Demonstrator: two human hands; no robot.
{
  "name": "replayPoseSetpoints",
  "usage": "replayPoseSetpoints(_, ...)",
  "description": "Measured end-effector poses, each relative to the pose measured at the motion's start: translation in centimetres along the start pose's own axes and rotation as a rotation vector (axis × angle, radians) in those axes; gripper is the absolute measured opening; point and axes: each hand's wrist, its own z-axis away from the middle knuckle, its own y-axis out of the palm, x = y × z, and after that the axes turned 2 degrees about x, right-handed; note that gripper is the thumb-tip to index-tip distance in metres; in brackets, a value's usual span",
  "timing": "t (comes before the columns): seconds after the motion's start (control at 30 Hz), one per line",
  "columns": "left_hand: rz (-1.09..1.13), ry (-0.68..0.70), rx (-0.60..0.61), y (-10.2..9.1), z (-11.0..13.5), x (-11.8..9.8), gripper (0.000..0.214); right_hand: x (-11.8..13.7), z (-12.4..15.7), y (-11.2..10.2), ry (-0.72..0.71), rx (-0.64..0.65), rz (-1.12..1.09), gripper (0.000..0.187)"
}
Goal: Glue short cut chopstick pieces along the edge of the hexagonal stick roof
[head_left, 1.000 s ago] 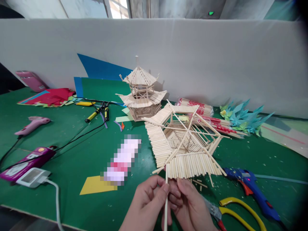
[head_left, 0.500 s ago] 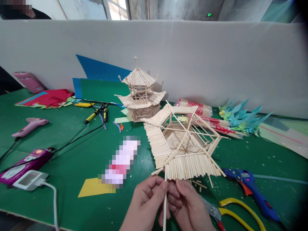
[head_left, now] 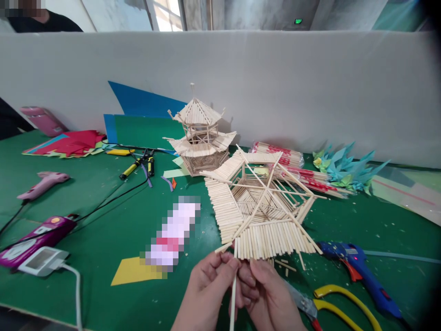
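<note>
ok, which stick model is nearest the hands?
The flat hexagonal roof, just beyond the left hand and right hand pinching a stick; the two-tier pagoda stands upright farther back.

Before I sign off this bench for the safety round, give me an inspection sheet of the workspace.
Surface: green table, strewn with wood crumbs.
Job's things: stick, upper end at the near edge of the roof frame; finished pagoda behind it.
Clutter: blue glue gun and cutters on the right; pink glue gun and paper sheets on the left; chopstick packs and paper plants at the back.
Grips: left hand and right hand both pinch the stick.
Cables: black cable across the table; white cable from the charger at the left edge.
Surroundings: white partition along the back; a person behind it, top left.
</note>
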Motion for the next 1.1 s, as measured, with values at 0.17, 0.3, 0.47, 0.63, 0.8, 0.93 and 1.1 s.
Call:
replayPoseSetpoints(0.17,0.061,-0.011,0.025,0.27,-0.08,-0.34,0.017,0.37,0.23,0.24,0.015,-0.009,0.003,0.031)
replayPoseSetpoints(0.3,0.095,-0.023,0.049,0.43,-0.16,-0.58,0.017,0.55,0.25,0.41,0.014,-0.001,0.004,0.036)
replayPoseSetpoints(0.47,0.092,-0.033,0.056,0.33,-0.19,-0.54,0.016,0.74,0.3,0.66,0.012,0.015,-0.006,0.033)
replayPoseSetpoints(0.63,0.078,-0.027,0.047,0.41,-0.23,-0.54,0.018,0.77,0.3,0.81,0.008,0.038,-0.034,0.03)
replayPoseSetpoints(0.8,0.065,-0.029,0.058,0.47,-0.32,-0.65,0.019,0.68,0.25,0.57,0.003,0.047,-0.055,0.029)
replayPoseSetpoints(0.93,0.055,-0.043,0.062,0.43,-0.37,-0.66,0.02,0.64,0.32,0.39,-0.002,0.065,-0.06,0.028)
replayPoseSetpoints(1.1,0.046,-0.02,0.044,0.54,-0.28,-0.86,0.02,0.67,0.31,0.23,0.0,0.077,-0.058,0.025)
